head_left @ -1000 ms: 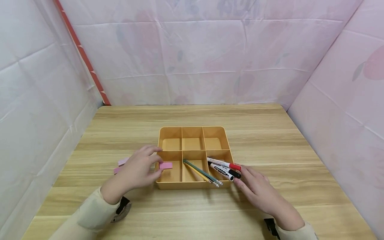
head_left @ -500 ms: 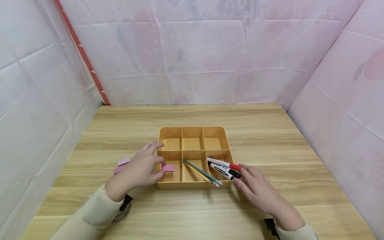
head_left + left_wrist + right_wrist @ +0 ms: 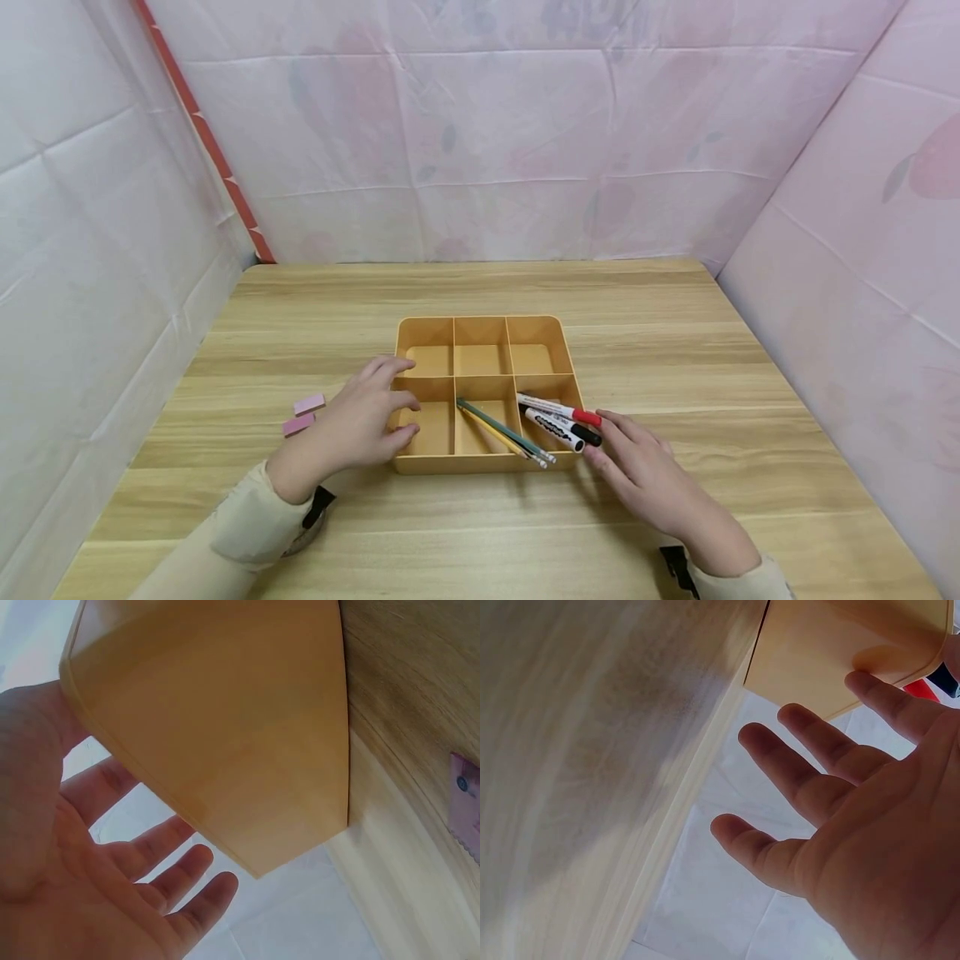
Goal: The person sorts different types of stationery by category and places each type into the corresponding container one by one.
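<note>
My left hand [image 3: 356, 423] reaches over the left rim of a yellow-orange divided box [image 3: 450, 465], thumb and fingers apart, nothing pinched between them. Below is the front left compartment, partly covered by the fingers; no pink shows inside it. Two small pink rectangular pieces [image 3: 299, 424] lie on the table left of the box; the left wrist view catches one patterned pink piece [image 3: 466, 804]. My right hand [image 3: 651, 477] rests at the box's right side, index finger [image 3: 877, 690] against the outer wall, near the cap ends of a red-capped marker [image 3: 558, 407] and black-capped markers [image 3: 553, 428].
Green and yellow pencils [image 3: 502, 429] lean in the front middle compartment, eraser ends over the front rim. Markers lean in the front right one. Behind is a back row of compartments [image 3: 482, 360]. A wood-grain table [image 3: 480, 542] lies beneath, with cloth walls [image 3: 487, 150] around it.
My left hand has let go of the pink piece it pinched over the front left compartment; the piece is out of sight. Its fingers have spread. My right hand has stayed in place.
</note>
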The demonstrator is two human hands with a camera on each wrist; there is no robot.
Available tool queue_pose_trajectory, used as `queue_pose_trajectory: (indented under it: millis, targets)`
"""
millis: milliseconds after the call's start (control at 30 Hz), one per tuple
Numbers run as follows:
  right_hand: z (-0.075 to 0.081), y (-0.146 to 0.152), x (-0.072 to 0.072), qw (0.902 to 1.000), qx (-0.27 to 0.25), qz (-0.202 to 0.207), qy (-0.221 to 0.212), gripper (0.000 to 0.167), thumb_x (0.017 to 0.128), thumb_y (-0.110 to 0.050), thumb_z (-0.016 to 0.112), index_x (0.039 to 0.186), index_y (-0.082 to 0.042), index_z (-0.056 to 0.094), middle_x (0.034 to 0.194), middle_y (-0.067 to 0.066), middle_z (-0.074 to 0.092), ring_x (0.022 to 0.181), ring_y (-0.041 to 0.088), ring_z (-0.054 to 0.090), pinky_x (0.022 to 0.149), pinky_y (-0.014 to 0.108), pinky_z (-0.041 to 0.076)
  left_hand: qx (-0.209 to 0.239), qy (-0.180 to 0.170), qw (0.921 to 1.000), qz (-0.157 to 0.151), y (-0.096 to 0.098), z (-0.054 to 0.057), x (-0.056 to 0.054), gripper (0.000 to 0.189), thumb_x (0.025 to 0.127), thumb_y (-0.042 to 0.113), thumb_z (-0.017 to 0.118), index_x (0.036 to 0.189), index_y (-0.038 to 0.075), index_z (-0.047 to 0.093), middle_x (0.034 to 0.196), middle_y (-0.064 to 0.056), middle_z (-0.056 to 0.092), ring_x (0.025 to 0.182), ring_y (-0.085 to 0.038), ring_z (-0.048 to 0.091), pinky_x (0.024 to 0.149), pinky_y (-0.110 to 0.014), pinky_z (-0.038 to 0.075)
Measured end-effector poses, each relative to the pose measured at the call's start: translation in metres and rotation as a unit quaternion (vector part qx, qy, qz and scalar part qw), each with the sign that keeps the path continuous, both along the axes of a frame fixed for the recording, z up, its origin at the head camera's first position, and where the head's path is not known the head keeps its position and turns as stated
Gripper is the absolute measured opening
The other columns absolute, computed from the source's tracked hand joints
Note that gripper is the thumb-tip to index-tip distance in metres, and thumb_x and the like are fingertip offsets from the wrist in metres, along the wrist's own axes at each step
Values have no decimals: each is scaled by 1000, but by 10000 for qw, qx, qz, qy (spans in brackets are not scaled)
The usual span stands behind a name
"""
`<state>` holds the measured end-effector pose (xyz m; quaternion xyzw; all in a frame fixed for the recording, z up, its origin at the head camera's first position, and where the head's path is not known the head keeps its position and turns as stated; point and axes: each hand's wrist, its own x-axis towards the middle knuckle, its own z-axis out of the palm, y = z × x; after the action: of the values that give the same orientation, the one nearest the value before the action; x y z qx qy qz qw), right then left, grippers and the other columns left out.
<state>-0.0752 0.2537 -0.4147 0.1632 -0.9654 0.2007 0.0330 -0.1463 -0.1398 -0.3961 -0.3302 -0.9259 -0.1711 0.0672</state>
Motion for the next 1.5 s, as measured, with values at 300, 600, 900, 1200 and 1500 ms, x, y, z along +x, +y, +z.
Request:
queue_pose_trajectory:
  millis: [300, 600, 900, 1200, 1500]
  targets:
    - [0, -1, -2, 9999, -29, 66, 86, 32, 107, -34, 56, 132, -15, 64, 139, 13, 63, 126, 41, 61, 91, 69, 45, 442, 200, 9980, 397, -21, 1, 12, 13, 88, 28, 80, 93, 17, 78, 141, -17, 62, 136, -40, 52, 111, -61, 45]
    - [-1, 1, -1, 10000, -56, 38, -7, 32, 107, -35, 56, 131, -15, 64, 138, 12, 63, 126, 41, 61, 92, 69, 44, 776, 478, 9940, 598, -44, 9, 17, 11, 88, 21, 79, 93, 11, 78, 134, -18, 66, 126, -44, 57, 106, -62, 45]
    - [-2, 1, -2, 9999, -91, 31, -77, 34, 108, -36, 55, 134, -15, 63, 139, 12, 62, 127, 43, 60, 95, 70, 42, 559, 306, 9942, 869, -63, 3, 13, 12, 89, 19, 78, 97, 10, 78, 126, -18, 70, 119, -43, 63, 102, -60, 50]
    - [-3, 1, -2, 9999, -112, 51, -46, 33, 108, -35, 55, 133, -16, 64, 139, 12, 63, 126, 43, 60, 93, 69, 43, 278, -35, 9927, 1169, -101, -17, -1, 16, 87, 15, 79, 98, 3, 77, 118, -24, 72, 109, -46, 67, 96, -60, 53]
    - [-2, 1, -2, 10000, -59, 17, -73, 33, 108, -36, 55, 131, -16, 64, 139, 13, 63, 125, 44, 60, 92, 68, 43, 112, -464, 9875, 1503, -121, -33, -12, 18, 92, 20, 78, 99, 4, 78, 121, -28, 70, 116, -51, 63, 103, -66, 47]
